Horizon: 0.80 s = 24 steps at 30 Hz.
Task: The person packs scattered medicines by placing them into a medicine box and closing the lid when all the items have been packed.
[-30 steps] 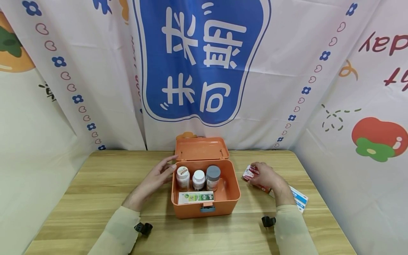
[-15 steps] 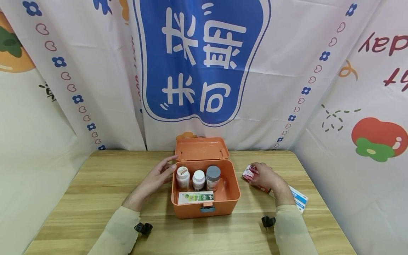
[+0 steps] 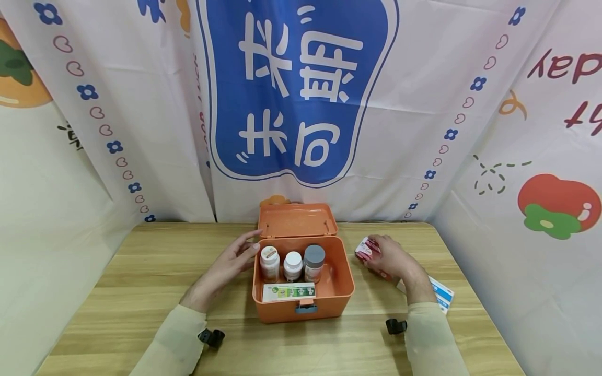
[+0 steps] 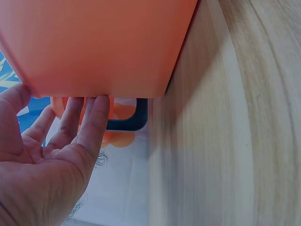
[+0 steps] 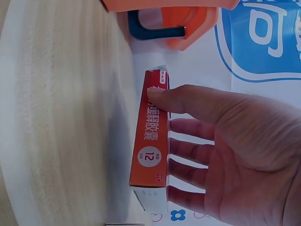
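My right hand (image 3: 391, 257) pinches a red and white medicine box (image 5: 150, 129) between thumb and fingers, to the right of the orange medicine case (image 3: 301, 309). In the right wrist view the carton stands off from the tabletop. My left hand (image 3: 233, 260) rests against the case's left side, its fingers (image 4: 93, 123) fairly straight at the far edge and the thumb by the rim. The case's lid (image 3: 298, 219) is tipped back. Inside stand a white bottle (image 3: 270, 263), a smaller white bottle (image 3: 293, 265) and a grey-capped bottle (image 3: 314, 261), behind a white and green carton (image 3: 289, 292).
A blue and white box (image 3: 442, 293) lies on the wooden table (image 3: 155, 292), partly hidden by my right wrist. Behind the case hangs a printed cloth (image 3: 385, 172). The case has a dark handle (image 5: 146, 32) at its back and a grey-blue latch (image 3: 307, 309) in front.
My right hand has raised the red medicine box a little and shifted it slightly away from me and to the left. My left hand stays at the case.
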Motion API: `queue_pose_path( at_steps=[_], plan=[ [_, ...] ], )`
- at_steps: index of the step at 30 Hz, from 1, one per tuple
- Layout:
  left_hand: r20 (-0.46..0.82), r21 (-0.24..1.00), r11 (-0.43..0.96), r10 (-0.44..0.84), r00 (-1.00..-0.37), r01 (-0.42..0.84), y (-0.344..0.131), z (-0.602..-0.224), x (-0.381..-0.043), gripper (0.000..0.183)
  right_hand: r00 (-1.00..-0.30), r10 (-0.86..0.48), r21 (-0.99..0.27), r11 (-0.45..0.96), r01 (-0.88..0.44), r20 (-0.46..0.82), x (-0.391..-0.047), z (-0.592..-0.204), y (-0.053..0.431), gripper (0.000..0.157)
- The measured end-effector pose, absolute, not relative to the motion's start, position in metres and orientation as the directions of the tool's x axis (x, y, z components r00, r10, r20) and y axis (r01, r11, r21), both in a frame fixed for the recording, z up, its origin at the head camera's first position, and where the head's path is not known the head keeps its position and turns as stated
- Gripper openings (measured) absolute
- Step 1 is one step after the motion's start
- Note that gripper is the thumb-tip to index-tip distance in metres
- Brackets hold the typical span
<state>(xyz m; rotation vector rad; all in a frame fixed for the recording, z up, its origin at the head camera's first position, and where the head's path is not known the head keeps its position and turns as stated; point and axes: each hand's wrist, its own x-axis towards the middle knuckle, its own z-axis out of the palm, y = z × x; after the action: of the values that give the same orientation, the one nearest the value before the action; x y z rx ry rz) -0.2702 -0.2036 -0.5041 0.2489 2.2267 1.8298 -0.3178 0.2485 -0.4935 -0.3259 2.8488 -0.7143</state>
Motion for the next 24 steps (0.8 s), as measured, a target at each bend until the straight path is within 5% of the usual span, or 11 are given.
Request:
queue_pose_path(
  at_steps=[24],
  plan=[
    [-0.078, 0.977, 0.214, 0.285, -0.955, -0.016, -0.205, -0.505, -0.271, 0.06, -0.958, -0.288, -0.474, 0.842, -0.256, 0.005, -0.311, -0.465, 0.233, 0.078]
  ],
)
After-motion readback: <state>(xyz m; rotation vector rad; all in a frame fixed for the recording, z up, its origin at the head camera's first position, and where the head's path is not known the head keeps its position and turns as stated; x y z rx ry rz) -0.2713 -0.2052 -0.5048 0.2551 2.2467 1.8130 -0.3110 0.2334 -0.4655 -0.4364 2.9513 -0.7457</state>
